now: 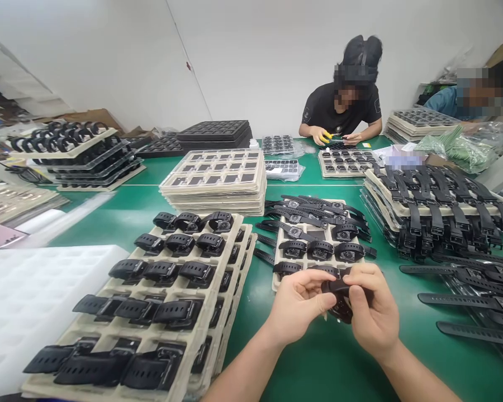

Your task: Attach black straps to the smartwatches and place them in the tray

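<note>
Both hands meet around one black watch (341, 306) low in the centre right of the head view. My left hand (299, 304) pinches the strap from the left, thumb and fingers closed on it. From the right, my right hand (373, 307) grips the same strap, its thumb pressed near the band. The watch body hangs below the fingers, partly covered by them. Just beyond the hands lies a beige tray (277, 268) of black watches, some with straps closed into loops and others laid out straight.
Stacked beige trays of looped watches (184, 273) stand at left, beside a white foam block (37, 312). Behind is a tall tray stack (213, 195). Strapped watches (440, 195) fill the right. A person in black (339, 111) sits opposite; another person (444, 103) is at far right.
</note>
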Demonstrator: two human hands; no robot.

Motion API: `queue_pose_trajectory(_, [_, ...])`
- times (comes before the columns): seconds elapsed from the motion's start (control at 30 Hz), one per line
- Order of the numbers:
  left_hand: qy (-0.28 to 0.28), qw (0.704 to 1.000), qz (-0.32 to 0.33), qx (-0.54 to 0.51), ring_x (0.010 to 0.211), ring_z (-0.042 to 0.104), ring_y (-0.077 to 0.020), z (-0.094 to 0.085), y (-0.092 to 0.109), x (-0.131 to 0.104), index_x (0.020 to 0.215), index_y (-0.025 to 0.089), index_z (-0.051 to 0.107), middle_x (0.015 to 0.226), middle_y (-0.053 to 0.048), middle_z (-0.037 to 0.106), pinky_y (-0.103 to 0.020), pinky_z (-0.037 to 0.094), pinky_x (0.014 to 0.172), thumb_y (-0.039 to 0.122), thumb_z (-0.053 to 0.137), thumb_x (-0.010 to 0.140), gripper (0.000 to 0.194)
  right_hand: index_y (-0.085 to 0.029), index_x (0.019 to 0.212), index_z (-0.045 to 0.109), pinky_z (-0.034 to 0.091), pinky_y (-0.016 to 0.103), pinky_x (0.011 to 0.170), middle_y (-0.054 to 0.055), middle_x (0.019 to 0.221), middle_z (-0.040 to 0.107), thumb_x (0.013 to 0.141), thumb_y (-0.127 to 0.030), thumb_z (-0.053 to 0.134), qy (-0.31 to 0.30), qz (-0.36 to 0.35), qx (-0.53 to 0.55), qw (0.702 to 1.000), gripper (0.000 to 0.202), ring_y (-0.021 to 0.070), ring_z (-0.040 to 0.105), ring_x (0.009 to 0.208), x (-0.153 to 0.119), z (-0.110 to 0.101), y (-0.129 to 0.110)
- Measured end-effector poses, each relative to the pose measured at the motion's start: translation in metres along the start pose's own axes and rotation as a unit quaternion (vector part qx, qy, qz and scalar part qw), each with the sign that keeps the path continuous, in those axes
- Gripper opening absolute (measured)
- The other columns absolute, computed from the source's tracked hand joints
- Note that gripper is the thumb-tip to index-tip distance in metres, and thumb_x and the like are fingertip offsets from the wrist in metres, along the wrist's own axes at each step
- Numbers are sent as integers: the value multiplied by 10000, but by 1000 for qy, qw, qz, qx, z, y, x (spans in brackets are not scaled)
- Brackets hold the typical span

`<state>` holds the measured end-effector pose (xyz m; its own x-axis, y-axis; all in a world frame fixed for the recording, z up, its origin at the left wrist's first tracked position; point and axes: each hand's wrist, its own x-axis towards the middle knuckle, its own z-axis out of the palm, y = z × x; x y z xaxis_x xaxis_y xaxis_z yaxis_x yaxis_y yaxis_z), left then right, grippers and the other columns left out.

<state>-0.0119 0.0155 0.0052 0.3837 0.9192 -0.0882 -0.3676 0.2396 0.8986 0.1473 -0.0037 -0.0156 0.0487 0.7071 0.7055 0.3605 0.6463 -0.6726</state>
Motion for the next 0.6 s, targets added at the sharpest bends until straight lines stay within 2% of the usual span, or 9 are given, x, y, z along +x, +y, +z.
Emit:
queue_pose_trajectory(0.17, [-3,1000,4,2,549,568,-93,-1,0,0,925,122,761,691,-17,670,-198,515,491,388,925,653,415,-232,1043,578,438,355,714,47,938,509,989,-111,458,-17,-4,-13,1000,178,210,531,824,1,0,1])
queue_pose_trajectory(0.37, [-1,995,10,98,530,550,-84,-5,5,-1,984,132,775,616,21,619,-194,478,520,267,853,740,289,-233,1041,611,439,337,715,36,920,529,1001,-125,474,-120,20,14,992,179,200,537,833,11,-8,6])
queue_pose_trajectory(0.43, [6,995,24,94,566,554,-80,-5,5,0,976,139,779,647,11,645,-183,463,546,253,858,742,272,-239,1037,611,444,332,721,30,917,552,1009,-131,480,-133,32,37,990,171,195,545,833,11,-7,7])
queue_pose_trajectory(0.5, [9,999,23,38,644,596,-98,-4,5,1,1010,157,767,762,-23,715,-188,482,593,285,897,708,352,-243,1033,608,448,326,732,25,925,568,1011,-126,487,-107,34,51,992,170,190,556,844,9,-4,8])
queue_pose_trajectory(0.6, [7,999,-2,-36,755,660,-144,0,2,3,1062,182,745,900,-66,769,-225,525,675,348,951,635,503,-246,1036,605,457,325,760,32,970,568,1014,-114,475,-24,33,54,998,187,194,564,903,5,-1,8])
